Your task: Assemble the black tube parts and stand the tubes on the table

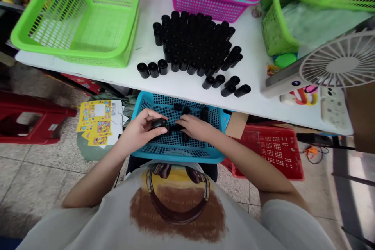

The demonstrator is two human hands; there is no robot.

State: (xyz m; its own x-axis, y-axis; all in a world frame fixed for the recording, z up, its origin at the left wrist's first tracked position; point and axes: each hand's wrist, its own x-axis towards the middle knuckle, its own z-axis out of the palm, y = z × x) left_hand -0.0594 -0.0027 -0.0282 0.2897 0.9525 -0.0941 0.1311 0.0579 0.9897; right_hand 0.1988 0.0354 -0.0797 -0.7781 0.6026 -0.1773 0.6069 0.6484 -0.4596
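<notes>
A blue basket [178, 154] rests on my lap, with several black plastic cylinders [204, 114] lying in it. Over its left half, my left hand [145, 131] is closed around a black plastic piece [159, 123] with a rounded, shiny top. My right hand [195, 127] reaches in from the right, its fingers closed on a small black cylinder [175, 127] close to the left hand's piece. The fingertips partly cover that cylinder, and whether the two pieces touch is hard to see.
On the white table [117, 76] stands a large group of black cylinders [190, 43]. Around it are a green basket [96, 52], stacked pink and blue baskets [205, 2] and a handheld fan [336, 64]. Yellow printed cards [98, 119] lie left; a red basket [272, 150] sits low right.
</notes>
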